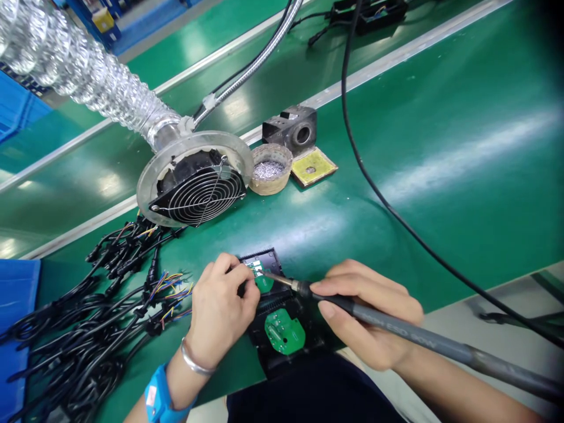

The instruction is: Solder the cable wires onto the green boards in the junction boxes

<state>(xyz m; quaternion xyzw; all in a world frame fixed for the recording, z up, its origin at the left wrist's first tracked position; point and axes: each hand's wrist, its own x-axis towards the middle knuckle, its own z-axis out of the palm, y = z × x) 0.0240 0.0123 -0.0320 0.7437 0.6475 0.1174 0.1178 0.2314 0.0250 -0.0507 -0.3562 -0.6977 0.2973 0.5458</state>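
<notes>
My right hand (370, 311) grips a dark soldering iron (396, 326) by its handle. The iron's tip reaches the white pads of a green circuit board (264, 284) in a black housing (267, 258). At that board's left edge is my left hand (224, 302), its fingers bent together in a pinch; what they hold is hidden behind them. Nearer to me, a second black housing (268, 358) carries another green circuit board (285, 332), with neither hand on it.
Black cables (101, 329) with bare coloured ends pile up at left beside a blue bin (17, 341). A fume extractor fan (205, 197) hangs over the bench. Behind are a solder bowl (269, 176), yellow sponge (314, 167) and iron stand (291, 129). The iron's cord (374, 188) loops at right.
</notes>
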